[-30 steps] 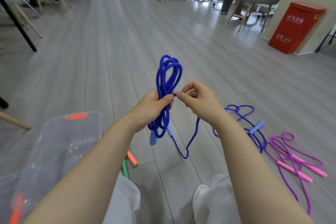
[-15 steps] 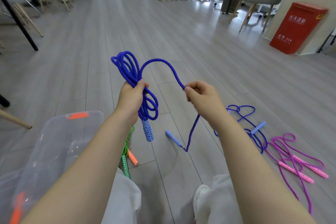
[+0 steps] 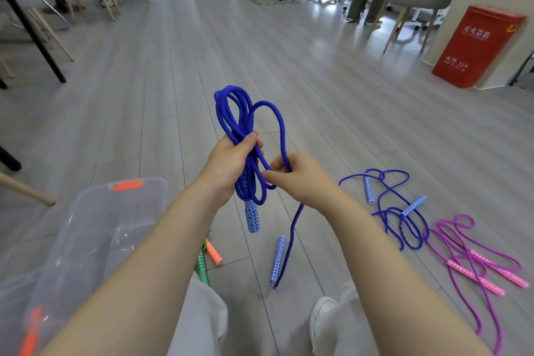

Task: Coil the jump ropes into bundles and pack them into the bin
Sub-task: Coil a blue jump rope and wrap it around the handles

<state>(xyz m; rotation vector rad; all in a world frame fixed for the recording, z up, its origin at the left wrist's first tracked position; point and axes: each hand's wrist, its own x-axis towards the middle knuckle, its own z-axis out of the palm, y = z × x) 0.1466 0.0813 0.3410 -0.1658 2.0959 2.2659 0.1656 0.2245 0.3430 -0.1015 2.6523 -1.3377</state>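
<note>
Three jump ropes show whole and a fourth only in part. The blue jump rope (image 3: 242, 136), a round braided cord, is at the centre of the frame: the left hand (image 3: 231, 162) has its fingers and thumb curled round a bunch of several long loops, with one diamond-patterned handle (image 3: 252, 217) hanging below the fist. The right hand (image 3: 297, 179) pinches a single strand just beside the bunch; that strand arches up in one open loop and also trails down to the second handle (image 3: 278, 260), which lies on the floor at lower centre. At right a second blue rope (image 3: 390, 205) lies loose and tangled, and at lower right a purple rope (image 3: 474, 257) with two pink handles sprawls beside it. Green and orange handles (image 3: 208, 260) poke out by the knee at lower centre. One clear plastic bin (image 3: 95, 228) with orange latches fills the lower left, its rim near the left forearm. The grey plank floor (image 3: 318, 89) lies open ahead; chair legs edge the upper left and a red box (image 3: 476, 46) stands at upper right.
</note>
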